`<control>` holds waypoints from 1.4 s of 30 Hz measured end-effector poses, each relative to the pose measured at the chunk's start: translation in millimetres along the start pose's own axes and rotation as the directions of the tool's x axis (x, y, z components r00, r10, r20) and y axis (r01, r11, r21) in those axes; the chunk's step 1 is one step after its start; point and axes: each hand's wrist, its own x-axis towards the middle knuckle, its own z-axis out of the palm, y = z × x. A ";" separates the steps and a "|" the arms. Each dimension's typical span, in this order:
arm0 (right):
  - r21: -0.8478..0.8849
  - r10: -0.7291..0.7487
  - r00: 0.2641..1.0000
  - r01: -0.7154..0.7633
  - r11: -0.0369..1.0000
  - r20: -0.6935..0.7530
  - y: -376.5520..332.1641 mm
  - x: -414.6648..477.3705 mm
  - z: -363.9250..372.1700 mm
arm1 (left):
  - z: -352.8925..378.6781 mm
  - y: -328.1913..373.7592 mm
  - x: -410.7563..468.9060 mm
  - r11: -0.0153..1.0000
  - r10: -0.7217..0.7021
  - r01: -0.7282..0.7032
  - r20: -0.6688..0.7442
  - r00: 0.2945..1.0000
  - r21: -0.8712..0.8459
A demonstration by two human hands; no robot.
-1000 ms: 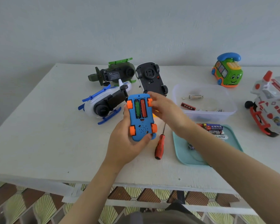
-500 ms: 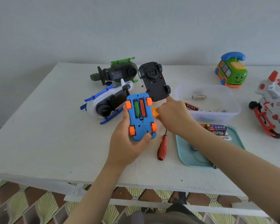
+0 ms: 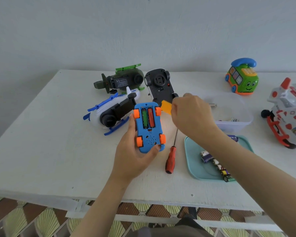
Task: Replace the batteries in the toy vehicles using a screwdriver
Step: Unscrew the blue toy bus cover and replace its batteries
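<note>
The left hand (image 3: pixel 133 156) cupped the blue toy car (image 3: pixel 148 134) from below, fingers curled round its sides, belly up so the open battery bay faced the person; a green cell (image 3: pixel 144 118) and a red cell (image 3: pixel 151 118) sat in it side by side. Just right of the car the screwdriver (image 3: pixel 171 159) lay idle on the table (image 3: pixel 41 134), within easy reach, and beside it the teal tray (image 3: pixel 193 151) kept loose batteries (image 3: pixel 215 165) together. Further back, the right hand (image 3: pixel 191 115) pinched the orange battery cover (image 3: pixel 166 106) at the car's upper right, probably to refit it. Beyond stood a clear tub (image 3: pixel 237 124) and other upturned toys. Half a second earlier that hand sat lower, the cover barely showing; now it was lifted into plain view
</note>
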 end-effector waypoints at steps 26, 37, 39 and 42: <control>0.814 0.108 0.937 -0.343 0.468 0.332 -20.6 -16.0 5.5 | 0.0 -3.5 0.6 0.998 0.057 -0.057 0.001 0.998 -0.034; 0.827 0.151 0.911 -0.411 0.383 0.383 -22.7 -15.4 3.8 | -1.5 -3.5 -0.2 0.996 0.071 -0.071 0.007 0.997 -0.047; 0.822 0.149 0.907 -0.421 0.383 0.395 -23.0 -14.9 4.0 | -1.4 -1.8 0.0 0.996 0.074 -0.073 0.010 0.997 -0.058; 0.812 0.162 0.917 -0.398 0.426 0.365 -24.8 -14.5 5.3 | -1.3 0.8 0.5 0.995 0.084 -0.083 0.008 0.996 -0.060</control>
